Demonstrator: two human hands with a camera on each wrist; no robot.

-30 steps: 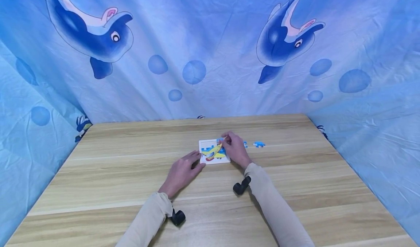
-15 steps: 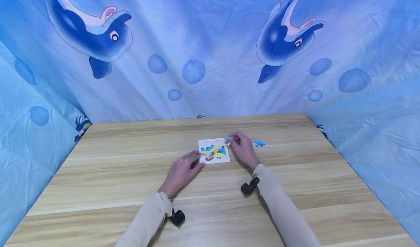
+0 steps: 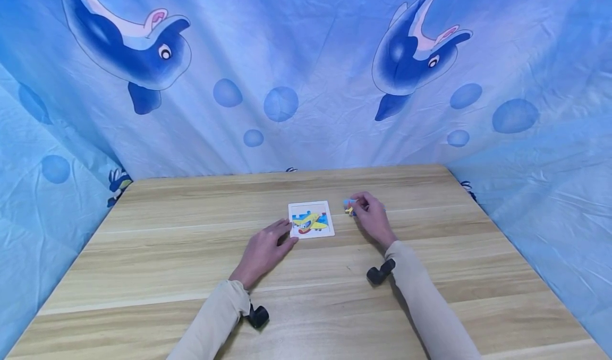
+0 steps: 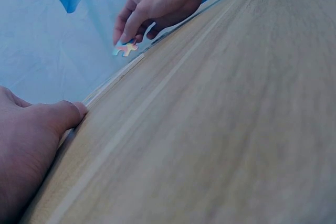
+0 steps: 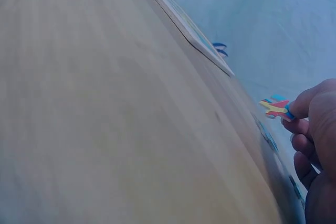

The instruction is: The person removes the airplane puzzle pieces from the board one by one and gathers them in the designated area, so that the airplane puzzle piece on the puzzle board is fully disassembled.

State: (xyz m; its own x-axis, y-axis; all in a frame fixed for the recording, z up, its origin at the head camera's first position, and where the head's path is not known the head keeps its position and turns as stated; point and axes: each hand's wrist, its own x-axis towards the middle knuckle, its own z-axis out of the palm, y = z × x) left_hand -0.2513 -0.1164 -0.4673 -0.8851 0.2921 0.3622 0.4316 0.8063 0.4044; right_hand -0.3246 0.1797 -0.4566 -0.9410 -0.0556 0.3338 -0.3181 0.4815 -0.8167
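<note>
A white-rimmed jigsaw tray with a yellow cartoon plane on blue lies flat on the table, its picture partly filled and its upper part pale. My left hand rests at its left side, fingers on the left edge and thumb at the near left corner. To the right of the tray, my right hand pinches a blue, red and yellow jigsaw piece between thumb and fingertips. The right wrist view shows this jigsaw piece held above the table, apart from the tray.
Thin blue jigsaw pieces lie on the table beneath the right hand, hidden from the head view by that hand. The wooden table ends at a blue dolphin-print curtain behind and at both sides.
My right hand has moved right, away from the tray's upper right corner, carrying the jigsaw piece with it. The left hand has stayed at the tray's left edge.
</note>
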